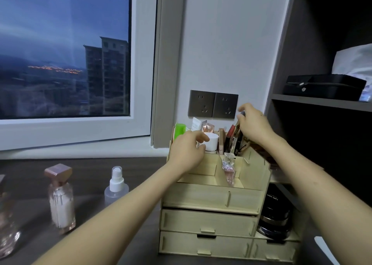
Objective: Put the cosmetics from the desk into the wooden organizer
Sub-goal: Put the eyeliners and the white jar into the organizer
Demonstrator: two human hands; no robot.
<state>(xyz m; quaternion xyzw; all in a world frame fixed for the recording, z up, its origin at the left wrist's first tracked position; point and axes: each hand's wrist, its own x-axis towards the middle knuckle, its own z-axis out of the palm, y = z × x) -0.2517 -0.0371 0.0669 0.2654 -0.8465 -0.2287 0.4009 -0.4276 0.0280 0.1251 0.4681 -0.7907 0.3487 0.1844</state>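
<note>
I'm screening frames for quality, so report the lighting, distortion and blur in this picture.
Head view: dim bluish light overall; streaky reflections on the window pane; wide-angle distortion tilts the shelf unit; the wooden organizer reads sharp; the right hand, pinching a slim cosmetic, looks slightly smeared; the bottle at the left edge is soft.

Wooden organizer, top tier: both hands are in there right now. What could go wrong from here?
The right hand holds a slim tube over the wooden organizer's back right compartment, already crowded with upright sticks; forcing it in could tip one out. The small pink perfume bottle stands between both wrists, near the left hand at the white jar; a sideways pull-back might knock it over.
</note>
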